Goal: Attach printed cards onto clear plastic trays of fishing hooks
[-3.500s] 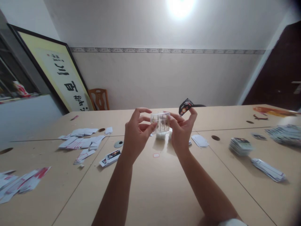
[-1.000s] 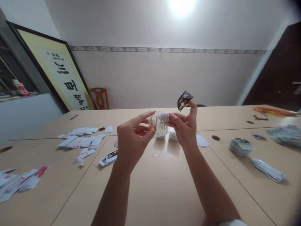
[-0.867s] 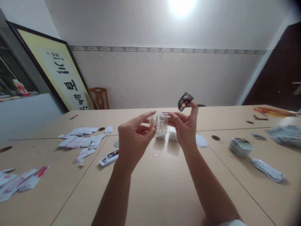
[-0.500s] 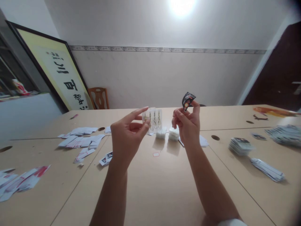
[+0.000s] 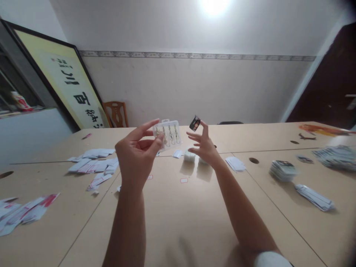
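Note:
My left hand [image 5: 140, 155] pinches a small clear plastic box [image 5: 178, 134] between thumb and fingers, held up over the table. Inside the box, several brass-coloured metal swivels with snap hooks hang in a row. To the right of it, my right hand [image 5: 204, 146] has a small black printed label [image 5: 194, 123] at the tip of its index finger. The other fingers of that hand are spread, pointing left. Label and box are apart. Below my right hand, stacks of clear boxes [image 5: 189, 156] stand on the table, one partly hidden by the hand.
White cards [image 5: 94, 165] lie in loose piles on the left of the table [image 5: 172, 218]. To the right are a stack of clear boxes [image 5: 283, 170], a row of white cards [image 5: 314, 197] and a heap of packets [image 5: 336, 157]. A wooden chair [image 5: 116, 114] stands behind.
Both hands have moved left. The right hand has brought the label nearer the box, and its fingers have spread. The clear box has tilted slightly.

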{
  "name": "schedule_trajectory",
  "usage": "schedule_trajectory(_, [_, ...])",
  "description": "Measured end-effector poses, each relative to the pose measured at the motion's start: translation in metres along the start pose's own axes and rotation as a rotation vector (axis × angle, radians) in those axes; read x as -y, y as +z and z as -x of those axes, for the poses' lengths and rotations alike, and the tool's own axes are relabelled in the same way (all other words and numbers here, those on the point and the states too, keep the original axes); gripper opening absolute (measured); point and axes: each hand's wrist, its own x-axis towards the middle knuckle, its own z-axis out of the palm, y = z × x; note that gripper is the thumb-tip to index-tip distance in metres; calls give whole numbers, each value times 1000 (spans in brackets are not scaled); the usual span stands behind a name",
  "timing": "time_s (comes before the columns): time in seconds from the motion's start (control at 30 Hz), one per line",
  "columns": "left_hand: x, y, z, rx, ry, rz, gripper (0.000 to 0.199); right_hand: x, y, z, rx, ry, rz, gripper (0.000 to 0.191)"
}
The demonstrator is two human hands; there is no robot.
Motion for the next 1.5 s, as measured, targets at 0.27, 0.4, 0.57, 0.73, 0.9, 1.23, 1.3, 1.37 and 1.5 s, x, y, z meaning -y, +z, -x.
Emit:
schedule_trajectory(0.27, [4, 1, -2, 12, -10, 14, 38, -1, -4, -3, -65, 22, -29, 81])
schedule_trajectory(0.4, [11, 6, -5, 116, -58, 99, 37, 14, -4, -3, -157, -2, -79, 50])
schedule_trajectory(0.57, [26, 15, -8, 360, -225, 277, 35, 42, -2, 8, -304, -149, -154, 25])
schedule_trajectory(0.73, [27, 19, -6, 505, -268, 350, 33, 69, -3, 24, -290, -213, -179, 17])
schedule_trajectory(0.9, [25, 19, -4, 523, -249, 313, 36, 81, -17, 29, -409, -252, -117, 9])
schedule_trajectory(1.23, [25, 23, -2, 546, -232, 269, 37, 82, -17, 29, -368, -261, -126, 5])
schedule_trajectory(1.3, [24, 23, -2, 548, -233, 273, 36, 82, -17, 29, -340, -244, -136, 5])
schedule_trajectory(1.37, [23, 23, -2, 545, -233, 277, 36, 81, -16, 29, -319, -218, -141, 5])
schedule_trajectory(1.5, [23, 23, -1, 486, -219, 257, 42, 79, -14, 28, -272, -165, -149, 7])
